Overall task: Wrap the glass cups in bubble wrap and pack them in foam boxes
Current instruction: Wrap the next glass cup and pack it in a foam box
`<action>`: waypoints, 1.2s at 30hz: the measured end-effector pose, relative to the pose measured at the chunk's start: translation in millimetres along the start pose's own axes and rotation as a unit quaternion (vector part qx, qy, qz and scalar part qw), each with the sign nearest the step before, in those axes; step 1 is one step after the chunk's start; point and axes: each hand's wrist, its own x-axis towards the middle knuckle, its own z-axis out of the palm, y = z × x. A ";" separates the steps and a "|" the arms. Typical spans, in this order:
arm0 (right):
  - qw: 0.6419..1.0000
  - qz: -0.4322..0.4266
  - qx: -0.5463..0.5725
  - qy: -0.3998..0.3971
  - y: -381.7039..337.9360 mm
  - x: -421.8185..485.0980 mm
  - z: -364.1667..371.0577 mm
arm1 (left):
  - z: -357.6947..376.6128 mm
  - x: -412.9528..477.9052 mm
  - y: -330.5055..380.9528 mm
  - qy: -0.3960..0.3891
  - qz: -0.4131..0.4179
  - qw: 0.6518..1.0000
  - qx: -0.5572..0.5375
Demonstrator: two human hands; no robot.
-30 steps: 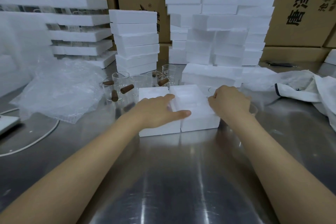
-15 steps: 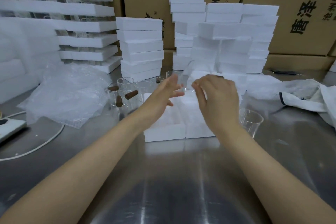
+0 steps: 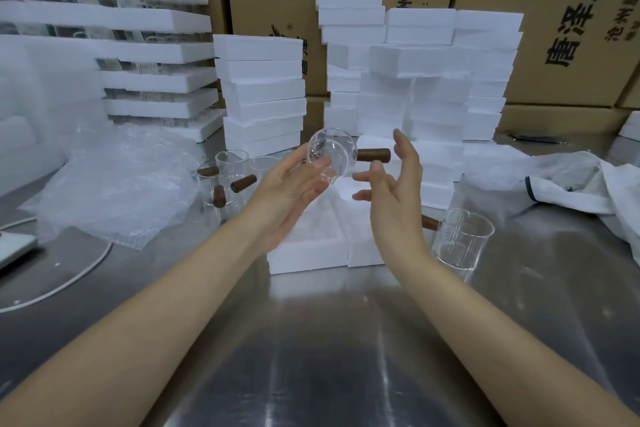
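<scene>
Above the open foam box (image 3: pixel 304 251), aloft between my hands: one glass cup (image 3: pixel 331 152). Clear, thin-walled, with a small pouring lip at the rim. It is tipped on its side, mouth toward me, and its brown wooden handle (image 3: pixel 373 155) points to my right. Bare, no wrap on it. No chips or cracks that I can make out, though clear glass hides much.

Left hand (image 3: pixel 294 191): palm up, thumb and fingertips pinching the cup's wall from below-left. Right hand (image 3: pixel 393 184): fingers spread and relaxed, just beside the handle, gripping nothing. Whether a fingertip touches the wood I cannot tell.

Step in hand, by my reading: cup taken up, wrapping not yet begun. The next move calls for a sheet of bubble wrap (image 3: pixel 114 184), which lies in a loose pile on the table (image 3: pixel 329 340) to my left, well apart from the cup. The handle will want covering too, and slick glass wants a sure hold.

Also on the table:
- the foam box, two white halves side by side under my hands
- further cups (image 3: pixel 230 172) with like handles, clustered beyond my left hand
- a lone cup (image 3: pixel 462 239), upright at my right
- stacks of foam boxes (image 3: pixel 263 94) behind
- a white cloth (image 3: pixel 588 180) at far right
- cartons (image 3: pixel 554 28) at the back
</scene>
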 end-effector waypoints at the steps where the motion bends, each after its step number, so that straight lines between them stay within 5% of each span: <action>1: 0.996 0.062 0.059 0.012 -0.9 2.7 -1.0 | -0.1 0.1 0.2 -0.002 -0.001 1.000 -0.005; 6: 0.937 0.196 0.290 -0.002 -4.3 13.6 -9.3 | 1.4 -0.6 -0.2 -0.014 -0.004 1.000 -0.007; 36: 0.878 0.296 0.375 0.004 3.2 19.8 -18.8 | 9.2 -8.4 4.9 -0.051 -0.026 0.997 0.053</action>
